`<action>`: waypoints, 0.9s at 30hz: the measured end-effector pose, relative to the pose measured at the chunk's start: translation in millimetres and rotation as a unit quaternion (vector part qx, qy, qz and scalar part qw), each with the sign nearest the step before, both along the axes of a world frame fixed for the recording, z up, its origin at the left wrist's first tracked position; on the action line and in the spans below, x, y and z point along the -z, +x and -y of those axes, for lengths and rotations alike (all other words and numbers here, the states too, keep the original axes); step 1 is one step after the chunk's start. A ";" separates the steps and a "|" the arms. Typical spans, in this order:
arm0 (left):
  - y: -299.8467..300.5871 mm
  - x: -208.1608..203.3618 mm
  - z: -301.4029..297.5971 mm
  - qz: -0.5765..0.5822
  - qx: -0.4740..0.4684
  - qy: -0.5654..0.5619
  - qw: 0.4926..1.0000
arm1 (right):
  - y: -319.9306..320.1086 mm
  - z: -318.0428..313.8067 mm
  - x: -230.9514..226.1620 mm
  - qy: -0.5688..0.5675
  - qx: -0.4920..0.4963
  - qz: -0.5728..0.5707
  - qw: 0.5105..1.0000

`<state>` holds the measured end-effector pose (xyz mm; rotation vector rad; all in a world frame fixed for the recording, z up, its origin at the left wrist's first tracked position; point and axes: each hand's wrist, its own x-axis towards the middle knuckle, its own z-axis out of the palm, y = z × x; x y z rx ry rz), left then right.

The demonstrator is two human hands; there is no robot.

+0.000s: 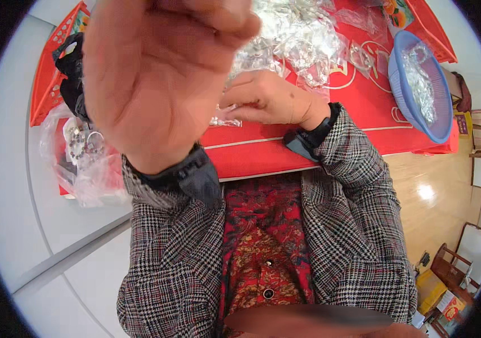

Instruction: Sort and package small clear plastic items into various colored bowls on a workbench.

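Note:
My left hand (pixel 156 84) is raised close to the camera, its palm filling the upper left. The fingers curl at the top edge, partly cut off; anything between them is hidden. Lower down, over the red tabletop, my right hand (pixel 271 100) has bent fingers closed on a small clear plastic packet (pixel 229 121) with shiny bits in it. Part of that packet is behind my left hand. Just beyond my right hand spreads a heap of clear plastic packets (pixel 302 42) with silvery contents.
A blue plastic basket (pixel 395 73) holding clear packets stands at the right of the red table (pixel 263 155). Red crates (pixel 42 93) sit at the far left and far right. A clear bag (pixel 91 174) of small beads lies at the left. White cords (pixel 353 79) lie beside the heap.

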<state>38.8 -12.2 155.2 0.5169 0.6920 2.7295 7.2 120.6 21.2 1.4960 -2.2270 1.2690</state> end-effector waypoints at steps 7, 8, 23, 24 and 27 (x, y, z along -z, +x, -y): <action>-40.7 47.1 37.3 -0.197 -0.168 -0.376 0.890 | -2.0 -1.7 2.0 0.046 0.039 0.021 0.998; -46.5 55.5 49.0 -0.217 -0.123 -0.474 0.845 | -2.0 -1.5 3.1 0.044 0.060 0.016 0.997; -39.5 125.9 79.3 -0.354 -0.009 -0.798 0.488 | 4.2 -0.9 -8.0 0.263 0.146 0.150 0.942; -39.3 128.5 76.8 -0.351 0.008 -0.790 0.503 | 4.3 -0.3 -9.9 0.269 0.144 0.180 0.935; -40.5 135.7 71.0 -0.352 -0.003 -0.773 0.528 | 2.7 1.6 -1.6 0.184 0.128 0.221 0.949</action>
